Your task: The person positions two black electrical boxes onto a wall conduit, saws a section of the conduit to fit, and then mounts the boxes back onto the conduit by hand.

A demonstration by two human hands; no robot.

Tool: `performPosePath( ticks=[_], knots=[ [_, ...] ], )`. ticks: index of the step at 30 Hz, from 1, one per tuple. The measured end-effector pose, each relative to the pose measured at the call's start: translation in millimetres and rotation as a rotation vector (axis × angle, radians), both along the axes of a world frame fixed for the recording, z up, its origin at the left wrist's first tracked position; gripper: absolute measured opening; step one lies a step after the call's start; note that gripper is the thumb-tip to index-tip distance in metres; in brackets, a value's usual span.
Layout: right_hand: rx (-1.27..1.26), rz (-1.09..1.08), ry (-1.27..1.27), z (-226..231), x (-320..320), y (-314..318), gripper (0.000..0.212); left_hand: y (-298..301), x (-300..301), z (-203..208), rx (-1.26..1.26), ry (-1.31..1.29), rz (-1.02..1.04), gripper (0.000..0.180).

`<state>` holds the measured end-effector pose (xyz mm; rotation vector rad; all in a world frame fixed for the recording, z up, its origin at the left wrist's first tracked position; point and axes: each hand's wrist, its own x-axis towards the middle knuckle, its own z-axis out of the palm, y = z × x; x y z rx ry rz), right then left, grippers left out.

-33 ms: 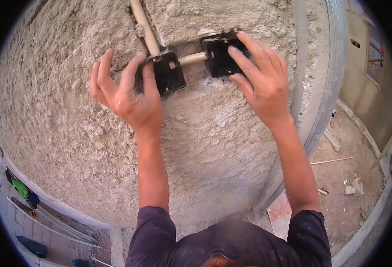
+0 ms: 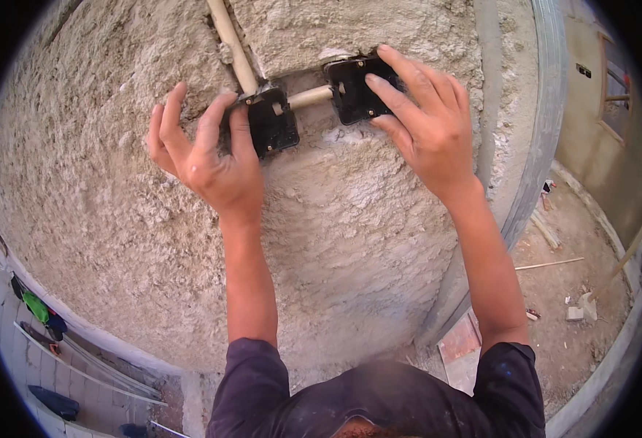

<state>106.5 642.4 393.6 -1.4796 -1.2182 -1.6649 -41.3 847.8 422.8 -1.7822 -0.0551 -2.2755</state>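
Observation:
Two black square electrical boxes sit in a recess in a rough plastered wall, joined by a short beige conduit (image 2: pixel 311 96). My left hand (image 2: pixel 215 157) is at the left box (image 2: pixel 273 125), its thumb and forefinger gripping the left edge while the other fingers spread over the wall. On the right box (image 2: pixel 350 102), my right hand (image 2: pixel 434 131) grips with a fingertip at the top edge, another finger inside the opening and the thumb at the lower edge. A longer beige conduit (image 2: pixel 232 47) enters the left box from above.
The rough wall (image 2: pixel 335 241) fills the middle, with a grey vertical strip (image 2: pixel 536 131) along its right side. Right of it, a stick (image 2: pixel 551 263) and rubble (image 2: pixel 582 308) lie on dirt ground. Long pale pipes (image 2: pixel 87 365) lie at lower left, near a green cloth (image 2: pixel 35 306).
Both boxes, the conduits and the wall appear slightly further left and up in the picture. My hands keep nearly the same hold, the right fingertips a little further left and higher.

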Motion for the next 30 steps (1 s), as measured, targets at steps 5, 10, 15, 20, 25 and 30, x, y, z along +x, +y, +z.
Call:
performPosePath(
  ticks=[5, 10, 15, 20, 25, 30],
  knots=[
    [-0.019, 0.042, -0.065, 4, 7, -2, 0.044, -2, -2, -3, -0.013, 0.005, 0.046, 0.018],
    [-0.049, 0.064, -0.053, 4, 14, -9, 0.042, -3, -17, -9, 0.020, 0.173, -0.008, 0.064],
    [-0.017, 0.111, -0.049, 5, 10, -8, 0.039, -5, -51, -4, 0.051, 0.354, 0.074, 0.096],
    [0.112, 0.146, -0.051, -12, 16, 4, 0.027, 3, -49, -5, 0.036, 0.400, 0.141, 0.085],
    [0.149, 0.078, -0.079, -17, 20, 10, 0.023, -1, -47, -2, 0.077, 0.407, 0.150, 0.085],
    [0.147, 0.079, 0.026, -15, -9, 14, 0.048, -5, -45, 3, 0.164, 0.444, 0.155, 0.084]
  ],
)
